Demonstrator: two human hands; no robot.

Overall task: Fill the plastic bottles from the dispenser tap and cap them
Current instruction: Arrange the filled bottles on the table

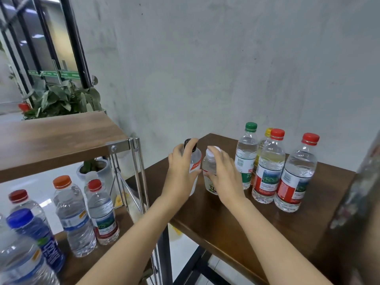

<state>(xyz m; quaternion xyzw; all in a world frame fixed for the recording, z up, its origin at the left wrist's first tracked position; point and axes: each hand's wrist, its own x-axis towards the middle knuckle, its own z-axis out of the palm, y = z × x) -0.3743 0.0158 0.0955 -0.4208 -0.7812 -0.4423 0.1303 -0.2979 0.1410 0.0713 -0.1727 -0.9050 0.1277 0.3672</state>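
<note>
Two small clear plastic bottles stand close together on the dark wooden table [226, 227]. My left hand [181, 169] grips the black-capped bottle [195, 161] by its neck and body. My right hand [224, 171] grips the white-capped bottle [209, 167], fingers curled over its upper part. To the right stand several filled, capped bottles: a green-capped one [245, 155], a yellow-capped one [264, 142] behind, and two red-capped ones [269, 167] [296, 173]. No dispenser tap shows clearly.
A metal-framed shelf unit [61, 138] stands on the left; its lower shelf holds several capped bottles [74, 214] with orange, red and blue caps. Potted plants [63, 99] sit behind it. A blurred object [362, 192] fills the right edge. A grey wall backs the table.
</note>
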